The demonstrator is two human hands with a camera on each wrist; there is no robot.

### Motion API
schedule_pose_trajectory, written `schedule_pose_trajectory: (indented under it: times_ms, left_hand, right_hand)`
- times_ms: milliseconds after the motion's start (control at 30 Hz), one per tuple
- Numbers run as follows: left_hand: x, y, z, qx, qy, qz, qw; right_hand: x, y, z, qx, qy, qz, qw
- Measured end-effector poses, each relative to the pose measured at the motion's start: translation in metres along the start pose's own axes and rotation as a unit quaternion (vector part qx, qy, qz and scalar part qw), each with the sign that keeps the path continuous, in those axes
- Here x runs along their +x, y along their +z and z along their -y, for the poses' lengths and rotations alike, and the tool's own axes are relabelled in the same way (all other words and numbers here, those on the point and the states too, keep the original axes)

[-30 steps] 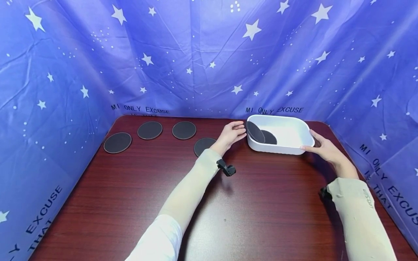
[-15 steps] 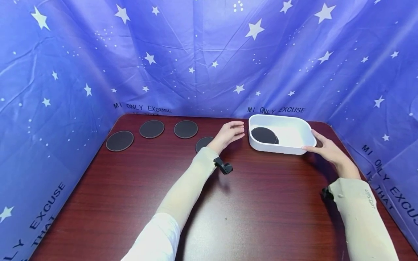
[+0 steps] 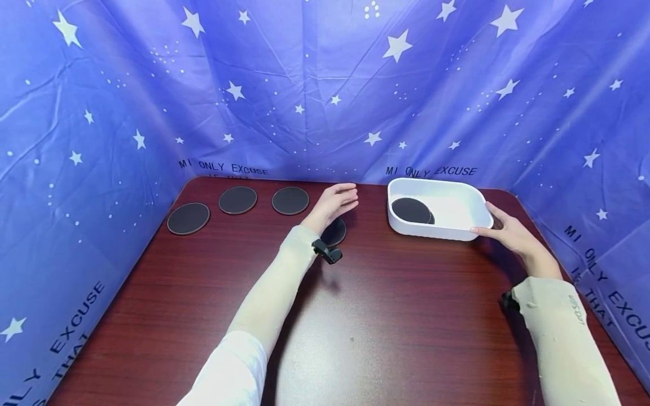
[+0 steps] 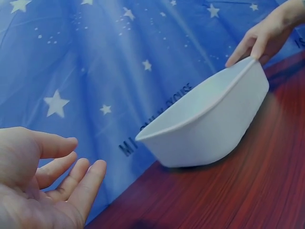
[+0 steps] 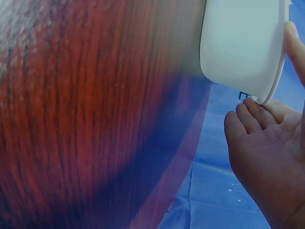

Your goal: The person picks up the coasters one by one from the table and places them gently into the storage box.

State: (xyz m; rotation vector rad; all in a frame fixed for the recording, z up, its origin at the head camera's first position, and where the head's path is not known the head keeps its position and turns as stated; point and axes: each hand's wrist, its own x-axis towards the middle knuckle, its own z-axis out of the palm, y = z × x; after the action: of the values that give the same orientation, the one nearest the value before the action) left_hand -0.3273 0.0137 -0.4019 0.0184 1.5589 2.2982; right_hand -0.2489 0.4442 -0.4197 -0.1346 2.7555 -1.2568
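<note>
My left hand hovers over a black round coaster, partly hiding it in the head view. Its fingers are loosely bent, and the left wrist view shows nothing between thumb and fingers of that hand. At the right stands a white rounded tub; inside its left end lies a black coaster with the edge of another showing beneath. My right hand grips the tub's right end, thumb on the near rim and fingers round the far side. The right wrist view shows this hand at the tub's end.
Several more black coasters lie flat along the back left: one at the far left, one beside it and another nearer the middle. A blue star-printed curtain rises behind and beside the dark red wooden table.
The coaster tilted over the tub's left rim has dropped flat inside, released by my left hand. That hand has then drawn back leftward. My right hand keeps its grip on the tub.
</note>
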Motion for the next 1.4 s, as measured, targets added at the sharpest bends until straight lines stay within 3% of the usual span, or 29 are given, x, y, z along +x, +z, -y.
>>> schedule_pose_trajectory:
  times_ms: [500,833,1400]
  left_hand:
    - [-0.010,-0.047,-0.012,0.035,0.017,-0.039,0.9985]
    - [-0.015,-0.077,-0.010,0.042,0.016,-0.064,0.9969]
    - [-0.025,-0.105,-0.003,0.084,-0.004,-0.079,0.9933]
  right_hand:
    - [0.002,-0.001,-0.002,0.002,0.001,0.003,1.0000]
    - [0.002,-0.002,-0.002,-0.014,0.011,0.003,0.9998]
    - [0.000,0.000,-0.002,0.004,0.002,0.001,1.0000]
